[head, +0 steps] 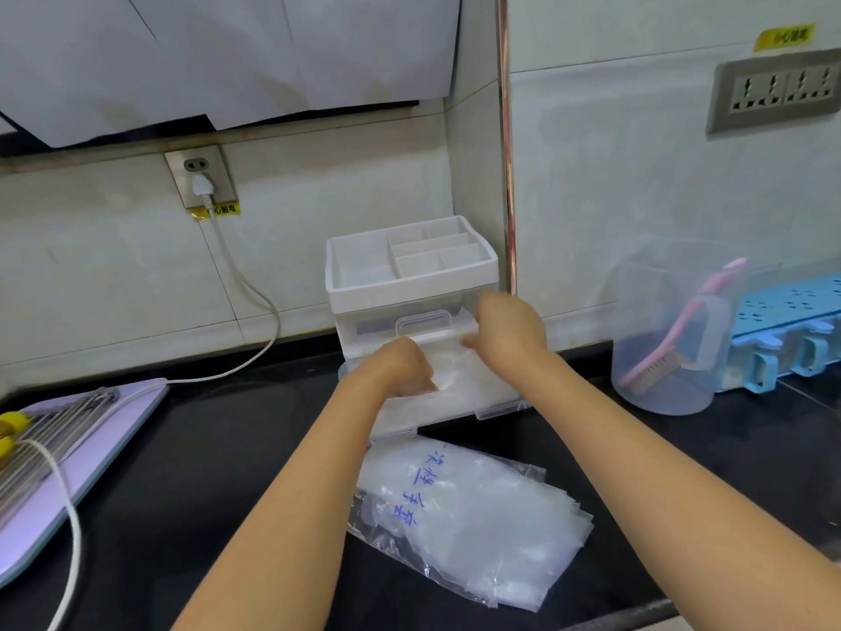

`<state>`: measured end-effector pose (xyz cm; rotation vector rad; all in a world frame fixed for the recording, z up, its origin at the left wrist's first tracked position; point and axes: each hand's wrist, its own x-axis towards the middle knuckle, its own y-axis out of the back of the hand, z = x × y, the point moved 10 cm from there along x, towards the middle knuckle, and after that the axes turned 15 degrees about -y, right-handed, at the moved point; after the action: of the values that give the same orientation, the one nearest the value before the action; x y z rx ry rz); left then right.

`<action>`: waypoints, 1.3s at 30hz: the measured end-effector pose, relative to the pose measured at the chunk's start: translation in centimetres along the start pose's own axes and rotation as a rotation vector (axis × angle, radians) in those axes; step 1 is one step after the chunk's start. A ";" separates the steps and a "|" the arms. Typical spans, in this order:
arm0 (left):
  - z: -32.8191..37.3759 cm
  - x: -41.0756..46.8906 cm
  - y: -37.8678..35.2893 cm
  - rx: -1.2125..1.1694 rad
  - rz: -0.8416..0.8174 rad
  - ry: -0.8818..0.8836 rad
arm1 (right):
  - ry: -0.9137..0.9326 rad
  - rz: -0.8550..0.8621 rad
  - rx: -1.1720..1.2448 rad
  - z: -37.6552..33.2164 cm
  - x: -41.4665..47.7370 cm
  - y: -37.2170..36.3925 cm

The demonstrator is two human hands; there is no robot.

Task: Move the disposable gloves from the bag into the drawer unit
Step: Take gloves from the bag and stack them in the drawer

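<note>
A white drawer unit [409, 289] with a divided top tray stands against the wall on the black counter. Its clear lower drawer [496, 405] is pulled out toward me. A stack of thin clear disposable gloves [464, 371] lies in that drawer. My left hand [400, 368] presses on the stack's left side with curled fingers. My right hand [509, 332] pinches the gloves at the drawer's back right. In front of the drawer lies the clear plastic bag [468, 516] with blue writing, gloves still inside it.
A lilac tray [113, 430] with metal rods and a white power cord [255, 302] sit at the left. At the right stand a clear beaker [664, 330] holding a pink brush and a blue rack [792, 321]. Wall sockets are behind.
</note>
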<state>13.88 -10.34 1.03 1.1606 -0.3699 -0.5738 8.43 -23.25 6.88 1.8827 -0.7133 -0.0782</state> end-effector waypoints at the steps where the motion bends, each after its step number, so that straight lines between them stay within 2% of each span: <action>1: 0.0 0.0 -0.1 -0.007 -0.007 -0.011 | 0.054 0.044 0.043 -0.7 -0.4 0.6; 2: 0.0 0.0 -0.3 -0.007 -0.013 -0.021 | 0.102 0.011 0.096 -1.5 -0.8 0.5; 4: 0.2 0.2 -0.7 0.036 -0.043 -0.063 | 0.173 -0.205 0.131 -2.9 -1.8 -1.9; 7: 1.0 -0.1 -1.1 0.087 -0.117 -0.106 | 0.224 -0.505 -0.051 -3.9 -3.9 -6.0; 10: 0.7 -0.3 -1.5 0.064 -0.213 -0.109 | 0.256 -0.662 -0.138 -4.0 -5.0 -6.9; 13: -0.5 -0.4 -1.8 0.167 -0.310 -0.051 | 0.193 -0.750 -0.310 -2.8 -4.5 -7.7; 17: -1.5 -0.2 -1.4 0.246 -0.298 0.031 | 0.091 -0.654 -0.462 -1.1 -1.8 -8.7; 22: -2.1 0.5 -1.7 0.143 -0.254 0.072 | -0.011 -0.641 -0.456 -1.2 -1.2 -9.4; 28: -1.9 0.3 -1.8 0.084 -0.222 0.062 | -0.027 -0.612 -0.390 -1.7 -1.0 -9.2; 31: -1.7 0.2 -1.6 0.109 -0.198 0.049 | -0.001 -0.569 -0.276 -1.8 -1.4 -7.4; 35: -1.1 0.1 -1.0 0.171 -0.158 0.017 | 0.024 -0.487 -0.012 -1.5 -1.6 -4.0; 39: 0.5 -2.1 0.8 0.099 -0.049 0.002 | 0.070 -0.393 0.257 -0.1 -3.2 0.5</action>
<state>12.13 -9.27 2.04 1.2682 -0.3722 -0.6028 5.67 -21.69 6.48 2.2409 -0.3081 -0.1763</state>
